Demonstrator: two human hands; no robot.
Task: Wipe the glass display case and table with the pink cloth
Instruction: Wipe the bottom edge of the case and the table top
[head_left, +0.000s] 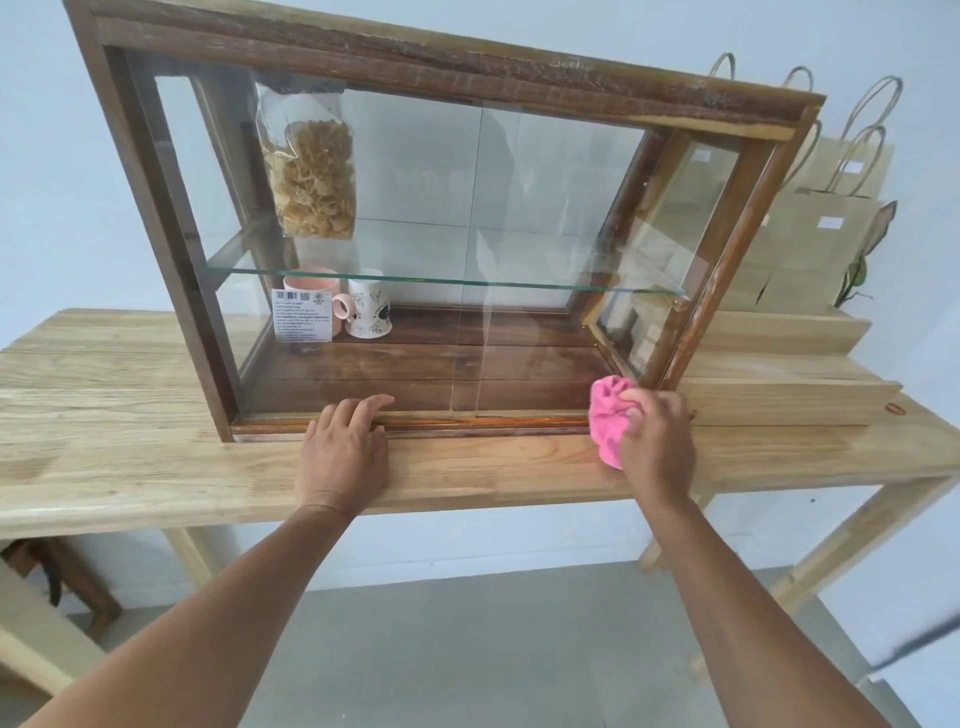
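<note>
A dark wooden glass display case (171, 239) stands on a light wooden table (130, 462). Inside it a glass shelf (441, 280) spans the middle. My right hand (657, 444) grips a bunched pink cloth (608, 410) at the case's lower right front corner, where the frame meets the table. My left hand (345, 449) rests flat on the table with straight fingers touching the case's bottom front rail. The small side door (631, 332) at the right stands ajar.
Inside the case are a bag of pale snacks (311, 176), a pink mug (317, 306) behind a label card and a white mug (369, 312). Brown paper bags (821, 239) stand behind the case on the right. A raised wooden step (789, 400) lies right of the case.
</note>
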